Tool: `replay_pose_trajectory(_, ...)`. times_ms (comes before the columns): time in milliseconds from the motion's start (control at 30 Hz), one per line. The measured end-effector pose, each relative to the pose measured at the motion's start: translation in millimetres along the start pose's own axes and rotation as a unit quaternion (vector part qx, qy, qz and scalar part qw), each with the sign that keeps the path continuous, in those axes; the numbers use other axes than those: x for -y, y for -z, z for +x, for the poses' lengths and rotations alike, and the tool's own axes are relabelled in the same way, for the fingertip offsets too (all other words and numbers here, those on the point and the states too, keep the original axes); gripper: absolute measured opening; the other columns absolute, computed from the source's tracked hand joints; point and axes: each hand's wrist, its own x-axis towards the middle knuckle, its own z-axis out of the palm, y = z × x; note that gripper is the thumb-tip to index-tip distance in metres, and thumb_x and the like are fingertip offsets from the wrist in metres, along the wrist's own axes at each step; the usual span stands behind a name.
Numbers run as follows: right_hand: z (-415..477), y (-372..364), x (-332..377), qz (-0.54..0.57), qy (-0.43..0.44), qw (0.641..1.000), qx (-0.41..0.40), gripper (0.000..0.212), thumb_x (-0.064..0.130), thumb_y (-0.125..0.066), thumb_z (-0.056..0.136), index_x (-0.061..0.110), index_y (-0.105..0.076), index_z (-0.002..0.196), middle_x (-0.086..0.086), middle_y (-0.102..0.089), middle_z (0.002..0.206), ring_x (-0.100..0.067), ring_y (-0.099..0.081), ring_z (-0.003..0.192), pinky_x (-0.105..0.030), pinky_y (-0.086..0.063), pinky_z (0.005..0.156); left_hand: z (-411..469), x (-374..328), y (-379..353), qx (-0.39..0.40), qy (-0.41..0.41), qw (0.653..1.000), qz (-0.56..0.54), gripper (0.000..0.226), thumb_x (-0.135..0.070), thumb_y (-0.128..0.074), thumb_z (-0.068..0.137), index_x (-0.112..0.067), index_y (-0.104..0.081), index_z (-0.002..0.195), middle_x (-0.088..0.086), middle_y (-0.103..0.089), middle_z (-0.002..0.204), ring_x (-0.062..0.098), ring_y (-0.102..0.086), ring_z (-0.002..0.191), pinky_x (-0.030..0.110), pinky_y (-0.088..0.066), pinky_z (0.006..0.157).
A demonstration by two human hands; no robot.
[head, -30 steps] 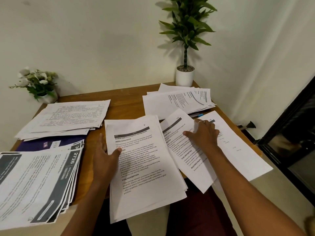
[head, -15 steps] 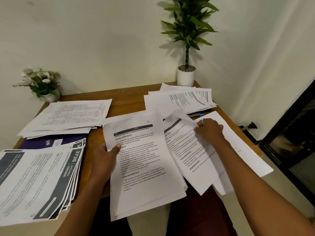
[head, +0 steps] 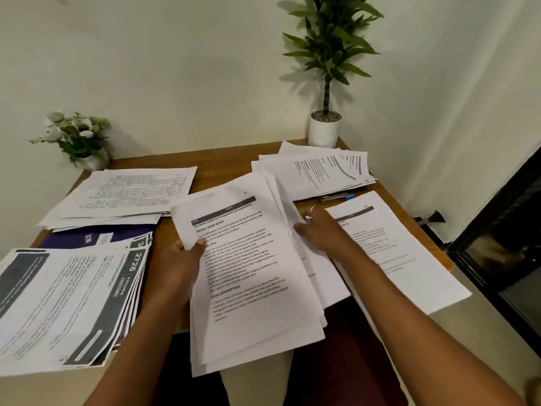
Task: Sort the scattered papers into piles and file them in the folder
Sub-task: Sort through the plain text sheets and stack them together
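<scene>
Plain off-white walls (head: 175,68) meet behind a wooden worktop (head: 222,168). At its back stand a tall potted plant (head: 325,130) and small white flowers (head: 76,136). At right is a dark frame (head: 497,230), perhaps a glass door, above a pale floor (head: 483,323).

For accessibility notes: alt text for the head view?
A left hand and right hand grip opposite edges of a stack of white printed sheets at the near edge of a brown wooden table. Other paper piles, a dark blue folder and a white-potted green plant surround it.
</scene>
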Motion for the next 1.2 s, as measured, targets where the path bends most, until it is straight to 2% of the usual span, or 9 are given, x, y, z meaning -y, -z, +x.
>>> replay_pose_trajectory(133, -9, -35, -6, 0.038, -0.038, 0.998, 0.037, 0.039, 0.025, -0.059, 0.099, 0.028, -0.053, 0.137, 0.006, -0.065, 0.131, -0.015, -0.063, 0.111, -0.034, -0.055, 0.091, 3, -3, -4, -0.058, -0.047, 0.990, 0.121, 0.005, -0.030, -0.069, 0.097, -0.028, -0.069, 0.101, -0.008, -0.078, 0.092, 0.016, -0.077, 0.078, 0.040, -0.062, 0.072)
replay_pose_trajectory(333, -20, -26, -4, 0.029, -0.018, 0.999, 0.034, 0.043, 0.017, -0.057, 0.098, 0.027, -0.056, 0.140, 0.010, -0.065, 0.128, -0.012, -0.062, 0.114, -0.024, -0.048, 0.087, -7, -9, -12, -0.064, -0.159, 0.968, 0.184, 0.034, -0.007, -0.063, 0.099, -0.017, -0.062, 0.132, -0.003, -0.068, 0.118, 0.013, -0.067, 0.093, 0.020, -0.051, 0.065)
replay_pose_trajectory(500, -18, 16, -23, -0.150, 0.004, 0.959, -0.239, 0.028, 0.024, -0.068, 0.096, 0.021, -0.069, 0.124, -0.003, -0.062, 0.135, -0.021, -0.056, 0.124, -0.029, -0.045, 0.089, 6, -3, -18, -0.053, -0.193, 0.946, 0.254, 0.050, -0.006, -0.065, 0.096, -0.022, -0.052, 0.142, 0.000, -0.064, 0.135, 0.025, -0.065, 0.117, 0.027, -0.054, 0.079)
replay_pose_trajectory(667, -10, 74, -74, -0.262, -0.166, 0.918, -0.246, 0.090, 0.063, -0.077, 0.078, 0.016, -0.044, 0.147, -0.016, -0.038, 0.155, -0.037, -0.028, 0.145, -0.053, -0.021, 0.116, 5, 4, -22, -0.091, -0.222, 0.914, 0.328, 0.067, 0.001, -0.070, 0.089, -0.020, -0.043, 0.147, 0.007, -0.055, 0.140, 0.028, -0.055, 0.127, 0.038, -0.054, 0.091)
replay_pose_trajectory(800, -5, 89, -88, -0.255, -0.189, 0.925, -0.208, 0.104, 0.081, -0.073, 0.067, 0.013, -0.046, 0.142, -0.017, -0.040, 0.154, -0.040, -0.026, 0.146, -0.057, -0.021, 0.117, -2, 6, -27, -0.138, -0.232, 0.839, 0.471, 0.079, -0.001, -0.071, 0.086, -0.015, -0.033, 0.153, 0.019, -0.033, 0.154, 0.041, -0.029, 0.142, 0.054, -0.032, 0.113)
replay_pose_trajectory(900, -2, 91, -85, -0.257, -0.191, 0.926, -0.202, 0.106, 0.079, -0.075, 0.065, 0.013, -0.045, 0.142, -0.018, -0.041, 0.152, -0.040, -0.029, 0.145, -0.056, -0.022, 0.117, -18, -1, -39, -0.115, -0.262, 0.798, 0.531, 0.075, -0.010, -0.074, 0.086, -0.018, -0.038, 0.152, 0.016, -0.031, 0.158, 0.039, -0.027, 0.145, 0.052, -0.028, 0.116)
replay_pose_trajectory(1033, 2, 97, -85, -0.188, -0.140, 0.952, -0.198, 0.093, 0.065, -0.087, 0.064, 0.017, -0.053, 0.136, -0.012, -0.063, 0.135, -0.036, -0.057, 0.126, -0.042, -0.044, 0.100, -54, -3, -70, -0.003, -0.282, 0.838, 0.467, 0.057, -0.036, -0.074, 0.091, -0.015, -0.053, 0.140, 0.012, -0.048, 0.148, 0.034, -0.055, 0.124, 0.046, -0.052, 0.097)
replay_pose_trajectory(1100, 2, 101, -81, -0.168, -0.153, 0.958, -0.175, 0.071, 0.046, -0.089, 0.073, 0.006, -0.060, 0.124, -0.015, -0.067, 0.128, -0.035, -0.063, 0.117, -0.033, -0.044, 0.083, -60, -2, -89, 0.021, -0.216, 0.856, 0.469, 0.077, -0.059, -0.069, 0.087, -0.018, -0.042, 0.147, 0.011, -0.042, 0.153, 0.035, -0.054, 0.127, 0.050, -0.054, 0.100)
replay_pose_trajectory(1200, 2, 100, -74, -0.183, -0.189, 0.949, -0.171, 0.068, 0.045, -0.086, 0.079, 0.005, -0.058, 0.127, -0.016, -0.062, 0.134, -0.037, -0.060, 0.121, -0.038, -0.045, 0.081, -58, -5, -119, 0.047, -0.094, 0.835, 0.539, 0.113, -0.083, -0.057, 0.078, -0.022, -0.008, 0.160, 0.012, -0.017, 0.168, 0.048, -0.033, 0.145, 0.064, -0.039, 0.111)
